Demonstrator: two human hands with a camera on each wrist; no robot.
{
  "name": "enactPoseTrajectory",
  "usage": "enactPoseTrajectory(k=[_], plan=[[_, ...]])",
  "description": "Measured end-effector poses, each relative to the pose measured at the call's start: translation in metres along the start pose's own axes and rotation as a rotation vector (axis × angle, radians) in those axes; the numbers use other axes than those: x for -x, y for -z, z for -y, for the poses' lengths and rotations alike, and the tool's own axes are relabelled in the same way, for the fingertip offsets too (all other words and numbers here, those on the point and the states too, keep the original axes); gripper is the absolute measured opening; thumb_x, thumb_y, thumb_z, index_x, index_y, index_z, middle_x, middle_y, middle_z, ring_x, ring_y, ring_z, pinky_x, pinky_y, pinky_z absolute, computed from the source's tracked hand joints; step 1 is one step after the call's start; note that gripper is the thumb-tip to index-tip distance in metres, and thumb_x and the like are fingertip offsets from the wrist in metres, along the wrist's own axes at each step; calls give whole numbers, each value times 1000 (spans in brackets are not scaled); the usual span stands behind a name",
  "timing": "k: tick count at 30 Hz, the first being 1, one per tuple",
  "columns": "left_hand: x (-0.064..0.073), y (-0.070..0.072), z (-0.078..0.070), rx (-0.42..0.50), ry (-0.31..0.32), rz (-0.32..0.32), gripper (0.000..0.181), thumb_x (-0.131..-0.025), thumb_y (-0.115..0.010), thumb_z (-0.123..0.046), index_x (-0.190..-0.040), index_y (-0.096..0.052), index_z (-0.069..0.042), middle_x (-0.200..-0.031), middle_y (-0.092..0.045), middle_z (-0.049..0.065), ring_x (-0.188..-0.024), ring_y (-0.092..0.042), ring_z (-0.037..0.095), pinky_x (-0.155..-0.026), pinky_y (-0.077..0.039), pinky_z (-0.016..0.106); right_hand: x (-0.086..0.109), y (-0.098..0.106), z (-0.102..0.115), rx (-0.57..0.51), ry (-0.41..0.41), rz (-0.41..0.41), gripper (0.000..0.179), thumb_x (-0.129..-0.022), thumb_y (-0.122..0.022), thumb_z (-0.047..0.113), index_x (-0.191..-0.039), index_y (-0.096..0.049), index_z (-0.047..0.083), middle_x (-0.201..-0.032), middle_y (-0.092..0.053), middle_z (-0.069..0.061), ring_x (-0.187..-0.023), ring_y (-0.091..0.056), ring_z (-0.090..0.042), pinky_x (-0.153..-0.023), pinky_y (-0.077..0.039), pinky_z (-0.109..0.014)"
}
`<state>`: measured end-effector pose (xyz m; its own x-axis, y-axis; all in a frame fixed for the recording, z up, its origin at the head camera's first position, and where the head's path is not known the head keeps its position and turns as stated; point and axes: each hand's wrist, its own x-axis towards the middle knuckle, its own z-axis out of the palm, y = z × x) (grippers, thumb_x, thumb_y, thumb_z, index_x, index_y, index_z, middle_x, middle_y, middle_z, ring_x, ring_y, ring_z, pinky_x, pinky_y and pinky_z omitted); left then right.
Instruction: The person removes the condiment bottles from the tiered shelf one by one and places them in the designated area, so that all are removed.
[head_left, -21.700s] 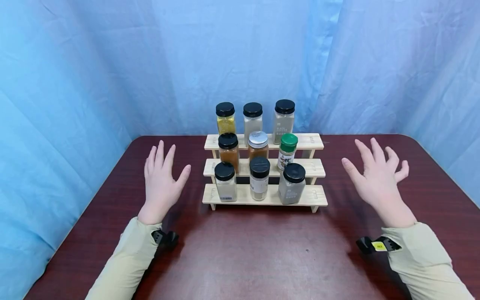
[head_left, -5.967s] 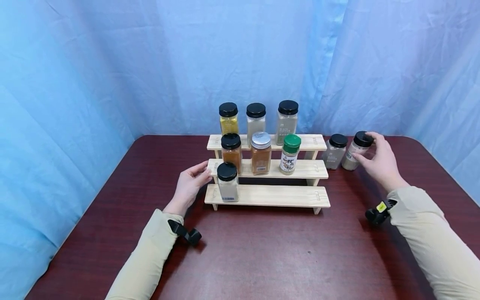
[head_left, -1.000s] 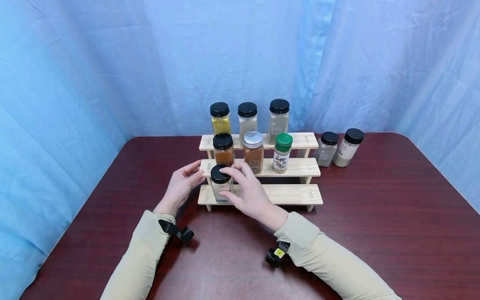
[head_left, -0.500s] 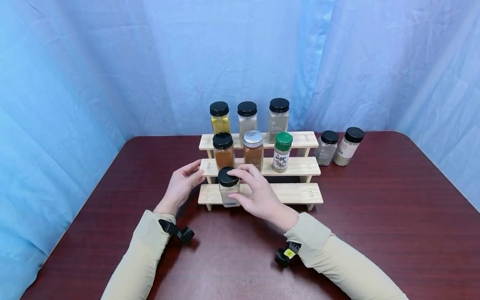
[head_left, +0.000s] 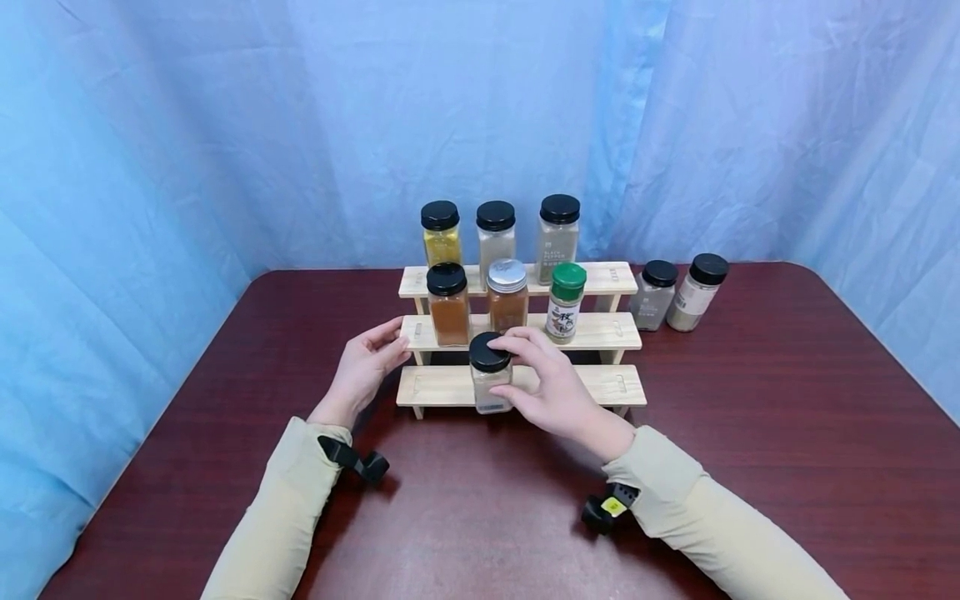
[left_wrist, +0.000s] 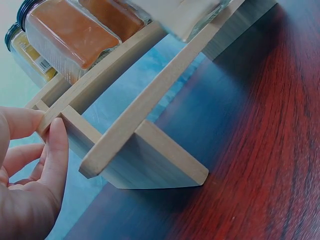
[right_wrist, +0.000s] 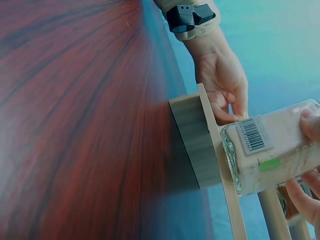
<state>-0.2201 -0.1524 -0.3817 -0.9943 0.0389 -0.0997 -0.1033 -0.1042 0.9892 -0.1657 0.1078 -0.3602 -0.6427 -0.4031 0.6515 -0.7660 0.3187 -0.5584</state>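
Observation:
My right hand (head_left: 551, 383) grips a spice jar (head_left: 491, 396) with a black lid and pale powder, at the front of the bottom step. In the right wrist view the jar (right_wrist: 265, 150) shows a barcode label, with fingers round it at the right edge. Whether its base touches the step is unclear. My left hand (head_left: 360, 371) pinches the left end of the middle step of the three-step wooden rack (head_left: 427, 387). The left wrist view shows thumb and finger (left_wrist: 56, 150) on that wooden end.
Three black-lidded jars, one yellow jar (head_left: 442, 246) among them, stand on the top step. The middle step bears two orange-brown jars (head_left: 450, 321) and a green-capped bottle (head_left: 564, 312). Two more jars (head_left: 652, 304) stand on the table right of the rack. Blue curtains (head_left: 450, 100) hang behind.
Within the last second my right hand has moved the pale jar rightward from the bottom step's left end. Earlier, two jars went from that step to the table. My left hand stays put.

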Motion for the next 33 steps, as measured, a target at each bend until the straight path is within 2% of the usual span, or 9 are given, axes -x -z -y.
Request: enactPoseTrajectory(k=[10, 17, 23, 29, 33], plan=[[0, 0, 0, -2, -5, -1, 49, -95, -51, 2, -142, -39, 2, -99, -49, 0, -82, -58, 0, -77, -54, 14, 10, 20, -5, 61, 57, 1, 53, -68, -81, -4, -116, -59, 4, -113, -53, -14, -101, -55, -21, -80, -56, -34], [0, 0, 0, 13, 4, -6, 50, -94, -53, 2, -142, -39, 1, -98, -49, -1, -81, -57, 1, -77, -54, 14, 19, 33, -7, 96, 39, -22, 54, -66, -81, -7, -114, -60, 3, -113, -53, -15, -101, -54, -19, -85, -51, -18], [1, 0, 2, 0, 0, -5, 50, -94, -53, 1, -142, -40, 1, -99, -50, 1, -81, -58, 1, -77, -54, 14, 27, 50, -8, 126, 28, -52, 56, -64, -80, -12, -115, -61, 3, -114, -54, -15, -103, -52, -11, -88, -45, -7], [2, -1, 4, -21, 12, -9, 50, -94, -53, 1, -143, -40, 0, -99, -49, 1, -81, -58, 1, -77, -54, 14, 35, 76, -12, 96, 35, -107, 61, -58, -78, -21, -113, -60, -4, -116, -54, -20, -108, -50, 2, -84, -46, -5], [0, 0, 3, -17, -1, -4, 50, -95, -52, 2, -143, -39, 0, -99, -48, 0, -81, -58, 1, -78, -54, 14, 40, 95, -16, 84, 14, -174, 63, -54, -74, -29, -112, -59, -10, -118, -55, -6, -109, -51, 2, -85, -47, -6]])
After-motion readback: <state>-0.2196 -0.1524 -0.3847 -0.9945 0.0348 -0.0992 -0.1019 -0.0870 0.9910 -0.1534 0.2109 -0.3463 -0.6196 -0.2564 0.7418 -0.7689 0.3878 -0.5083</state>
